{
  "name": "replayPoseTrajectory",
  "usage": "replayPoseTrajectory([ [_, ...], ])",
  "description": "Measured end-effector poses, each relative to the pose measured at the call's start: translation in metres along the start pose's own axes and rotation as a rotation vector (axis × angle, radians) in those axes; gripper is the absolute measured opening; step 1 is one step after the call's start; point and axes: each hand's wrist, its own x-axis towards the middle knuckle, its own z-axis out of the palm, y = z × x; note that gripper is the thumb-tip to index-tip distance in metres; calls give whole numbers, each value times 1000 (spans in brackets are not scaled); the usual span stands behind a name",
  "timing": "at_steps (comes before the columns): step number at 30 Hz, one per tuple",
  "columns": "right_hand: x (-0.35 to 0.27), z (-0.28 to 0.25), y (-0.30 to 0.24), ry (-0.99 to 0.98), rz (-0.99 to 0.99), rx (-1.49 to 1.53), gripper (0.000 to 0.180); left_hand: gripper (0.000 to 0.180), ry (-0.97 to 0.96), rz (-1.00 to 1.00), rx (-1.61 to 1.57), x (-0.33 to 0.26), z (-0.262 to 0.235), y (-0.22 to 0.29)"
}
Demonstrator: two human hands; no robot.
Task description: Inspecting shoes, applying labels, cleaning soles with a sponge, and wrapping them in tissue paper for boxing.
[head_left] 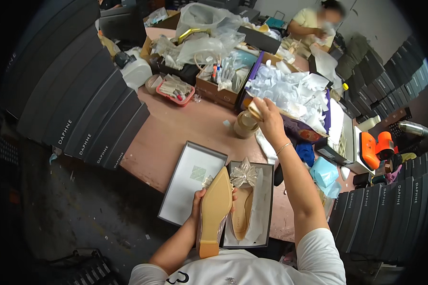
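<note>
Left hand (198,203), at the lower right of a pale tray-like box half (180,190), grasps a shoe (215,199) with its tan sole facing up, pointed toe away from the person and heel toward the body. Just right, the matching shoe (241,216) lies in an open box (270,204), a shiny bow (244,174) at its far end. Beyond, on the pink counter (159,128), stands a jar (245,127); over its rim, the right hand (272,122) pinches a small pale pad (256,110). Farther right, crumpled white paper (290,90) fills a purple-edged carton (303,131).
</note>
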Motion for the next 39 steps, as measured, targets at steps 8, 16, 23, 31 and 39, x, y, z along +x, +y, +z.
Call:
replayPoseTrajectory([
  [8, -7, -1, -10, 30, 75, 275, 58, 83, -102, -97, -42, -8, -11, 11],
  [16, -111, -26, 36, 871, 914, 1409, 32, 80, 41, -33, -52, -28, -7, -12],
  [23, -150, 10, 54, 1066, 1279, 1759, 30, 81, 7, 22, -4, -34, -6, -14],
  [31, -25, -29, -24, 274, 256, 229, 53, 80, 61, 49, 89, -35, -2, -2],
  [39, -55, -62, -78, -137, 258, 269, 28, 78, 90, 78, 235, -43, -3, -2],
])
